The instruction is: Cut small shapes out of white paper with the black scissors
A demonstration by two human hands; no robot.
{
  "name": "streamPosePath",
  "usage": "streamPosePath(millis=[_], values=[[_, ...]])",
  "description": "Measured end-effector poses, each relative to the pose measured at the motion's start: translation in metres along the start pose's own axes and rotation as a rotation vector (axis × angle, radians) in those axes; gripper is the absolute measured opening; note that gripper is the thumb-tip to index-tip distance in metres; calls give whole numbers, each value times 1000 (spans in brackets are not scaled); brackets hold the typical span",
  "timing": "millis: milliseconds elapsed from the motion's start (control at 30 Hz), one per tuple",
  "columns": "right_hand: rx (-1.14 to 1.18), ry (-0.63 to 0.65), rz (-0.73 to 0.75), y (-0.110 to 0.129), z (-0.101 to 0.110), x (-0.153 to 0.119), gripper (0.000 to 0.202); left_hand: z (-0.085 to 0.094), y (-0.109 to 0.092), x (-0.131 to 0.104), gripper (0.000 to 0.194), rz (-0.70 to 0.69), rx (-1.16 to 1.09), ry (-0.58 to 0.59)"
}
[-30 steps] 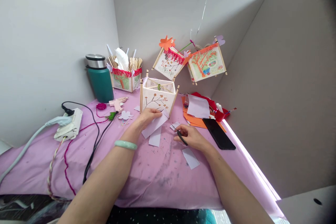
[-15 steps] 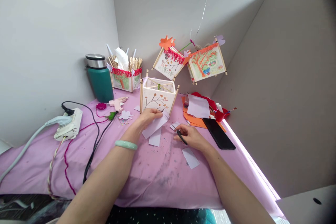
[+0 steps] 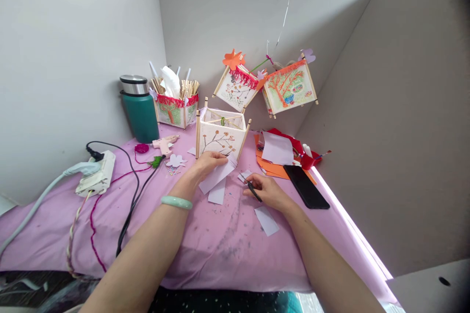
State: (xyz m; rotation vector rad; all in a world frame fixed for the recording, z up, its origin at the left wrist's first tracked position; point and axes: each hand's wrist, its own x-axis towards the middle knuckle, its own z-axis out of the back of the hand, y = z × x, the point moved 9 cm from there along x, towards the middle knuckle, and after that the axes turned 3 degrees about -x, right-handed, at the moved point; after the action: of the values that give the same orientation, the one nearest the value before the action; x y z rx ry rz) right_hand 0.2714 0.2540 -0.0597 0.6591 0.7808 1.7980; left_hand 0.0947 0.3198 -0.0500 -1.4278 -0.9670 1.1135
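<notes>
My left hand (image 3: 206, 162) pinches a white paper strip (image 3: 217, 176) at mid-frame just below the lantern (image 3: 220, 137), my right hand (image 3: 265, 190) beside it grips small scissors (image 3: 251, 187), both over a pink cloth (image 3: 205, 239) walled by grey partitions (image 3: 400, 107).

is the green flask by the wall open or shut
Shut: the green flask stands upright with its silver lid seated on top.

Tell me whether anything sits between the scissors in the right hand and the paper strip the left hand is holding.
Nothing visible does. The scissors in the right hand point toward the paper strip held by the left hand; only bare purple cloth lies between them.
</notes>
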Motion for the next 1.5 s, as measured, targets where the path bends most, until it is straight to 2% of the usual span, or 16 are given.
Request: streamPosePath(millis=[900, 1300, 1500], values=[[-48, -24, 13, 5, 2, -1, 35, -7, 1, -2, 28, -7, 38, 40], [-63, -34, 27, 2, 2, 0, 38, -4, -1, -4, 26, 29, 49, 1], [-55, -29, 35, 2, 2, 0, 38, -9, -1, -5, 26, 4, 69, 35]])
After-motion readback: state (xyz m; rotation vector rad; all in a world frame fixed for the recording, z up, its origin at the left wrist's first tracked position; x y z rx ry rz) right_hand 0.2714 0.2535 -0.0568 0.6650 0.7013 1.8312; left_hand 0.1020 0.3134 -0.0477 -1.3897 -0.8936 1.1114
